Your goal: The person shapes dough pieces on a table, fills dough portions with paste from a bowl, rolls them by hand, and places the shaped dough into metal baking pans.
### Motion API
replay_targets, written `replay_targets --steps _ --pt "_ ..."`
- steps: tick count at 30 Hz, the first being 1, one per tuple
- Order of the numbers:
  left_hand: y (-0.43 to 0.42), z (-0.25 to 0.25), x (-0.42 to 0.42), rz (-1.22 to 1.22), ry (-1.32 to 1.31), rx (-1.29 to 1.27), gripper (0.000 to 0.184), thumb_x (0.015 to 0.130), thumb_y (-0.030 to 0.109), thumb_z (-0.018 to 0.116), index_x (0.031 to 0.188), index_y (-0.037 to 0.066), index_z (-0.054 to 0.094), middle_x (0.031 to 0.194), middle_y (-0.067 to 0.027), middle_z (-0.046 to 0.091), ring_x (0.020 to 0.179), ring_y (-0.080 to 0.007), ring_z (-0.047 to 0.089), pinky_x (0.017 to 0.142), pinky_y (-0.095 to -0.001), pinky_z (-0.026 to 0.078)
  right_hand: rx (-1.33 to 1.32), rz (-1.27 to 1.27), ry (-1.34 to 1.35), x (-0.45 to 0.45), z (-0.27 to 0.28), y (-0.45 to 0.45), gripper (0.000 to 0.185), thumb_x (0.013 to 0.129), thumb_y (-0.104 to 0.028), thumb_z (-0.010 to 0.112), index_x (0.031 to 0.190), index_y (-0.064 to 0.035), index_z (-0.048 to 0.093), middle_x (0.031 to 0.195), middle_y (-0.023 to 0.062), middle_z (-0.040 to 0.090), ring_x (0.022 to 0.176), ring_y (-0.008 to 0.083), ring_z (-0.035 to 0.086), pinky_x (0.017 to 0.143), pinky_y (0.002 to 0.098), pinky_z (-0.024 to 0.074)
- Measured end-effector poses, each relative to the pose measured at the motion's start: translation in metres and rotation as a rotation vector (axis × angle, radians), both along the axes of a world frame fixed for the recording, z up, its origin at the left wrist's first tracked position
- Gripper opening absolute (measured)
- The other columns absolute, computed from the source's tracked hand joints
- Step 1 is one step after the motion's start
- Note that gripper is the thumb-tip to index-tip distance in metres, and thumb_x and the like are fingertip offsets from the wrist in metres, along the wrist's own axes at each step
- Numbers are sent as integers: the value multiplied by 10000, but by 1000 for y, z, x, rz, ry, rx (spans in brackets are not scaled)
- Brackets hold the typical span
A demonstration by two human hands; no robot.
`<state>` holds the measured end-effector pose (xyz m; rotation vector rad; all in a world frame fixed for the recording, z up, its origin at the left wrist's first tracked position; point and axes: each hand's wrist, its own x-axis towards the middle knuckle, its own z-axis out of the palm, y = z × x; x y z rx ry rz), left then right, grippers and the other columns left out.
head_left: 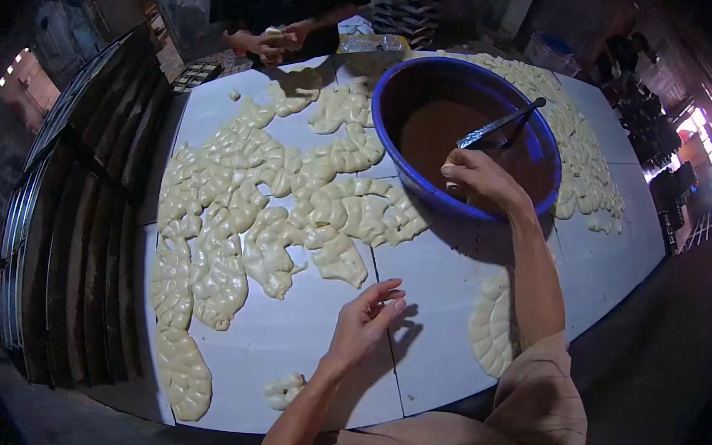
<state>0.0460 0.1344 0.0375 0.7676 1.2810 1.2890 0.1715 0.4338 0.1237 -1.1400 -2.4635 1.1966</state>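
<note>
Although the right hand is curled over the near rim of the tub, whether its grip is closed on anything cannot be told. Beside its fingers is the lower end of one dark-handled tool, slanting across the tub; contact is not certain. The left hand is above the middle of the near half of the desk, its grip loosely open, fingers bent and thumb apart, nothing visible within.

Count: one blue tub, with brown contents, towards the far edge. Dough lies in one broad spread along the left edge; its joined pieces cannot be counted reliably. One further spread lies beyond and right of the tub, one slab beside the right forearm, one small clump by the near edge, and one small bit near the far left corner.

At the far edge stands one other person, two hands together on a small pale piece. One stack of trays stands off the left edge.
</note>
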Motion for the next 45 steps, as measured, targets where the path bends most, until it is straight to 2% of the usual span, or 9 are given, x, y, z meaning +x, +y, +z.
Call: replay_targets --steps 5,10,16,21,25,29,36,38,45 --pt "24 5 5 12 -86 101 427 992 239 613 1346 13 537 1241 -101 643 1043 -187 656 861 -299 525 -432 -165 661 1 5 -45 180 979 -234 617 1012 -66 563 761 18 618 562 64 600 446 207 475" --pt "31 26 9 111 -511 151 461 1028 373 526 1342 37 547 1286 -65 616 1117 -194 630 930 -339 501 -694 -204 927 -22 -16 -130 119 984 -161 609 1045 -74 554 903 0 631 767 55 635 658 203 529" --pt "-25 -6 -25 284 -629 95 311 1009 253 577 1189 9 641 1035 -44 708 925 -138 667 842 -281 533 -842 -213 867 -36 -55 -214 155 981 -175 606 1115 -110 563 900 -43 600 717 7 549 604 161 431" --pt "-71 -25 -59 485 -436 -35 263 948 192 683 1096 -25 694 965 -67 715 804 -115 665 748 -250 553 -223 -41 331 -46 -64 -273 530 831 -100 761 1291 1 519 1126 117 598 1071 251 633 863 357 559" --pt "-91 -17 -64 505 -286 -60 270 940 184 693 1118 -18 716 981 -70 720 842 -98 659 747 -222 538 297 -33 365 -70 -71 -311 455 830 -137 769 1240 -23 608 1153 148 602 1046 292 638 841 352 557" --pt "-98 -29 -66 536 -222 3 354 921 183 715 1190 -43 673 1012 -84 713 886 -121 660 763 -242 539 337 -104 392 -80 -89 -319 217 882 -145 723 1045 -5 699 901 79 651 848 211 655 694 332 523" --pt "-110 0 -105 203 -259 -148 368 922 297 710 1154 12 687 995 -47 700 887 -133 659 754 -279 538 -776 -264 458 -77 -58 -336 247 924 -142 663 1131 -8 675 898 40 661 840 99 599 739 251 502" --pt "-110 -10 -114 193 -266 -158 344 927 282 706 1141 13 688 1000 -58 699 877 -139 667 747 -287 562 -429 52 497 -66 -66 -334 365 868 -105 712 1219 -27 653 1115 81 643 851 116 586 750 265 488" --pt "-128 6 -89 184 -271 -4 245 943 142 673 1152 15 693 1017 -63 703 901 -116 665 749 -251 568 23 -32 707 -63 -92 -335 295 826 -75 754 1105 -44 663 1020 75 599 877 133 567 767 277 479"
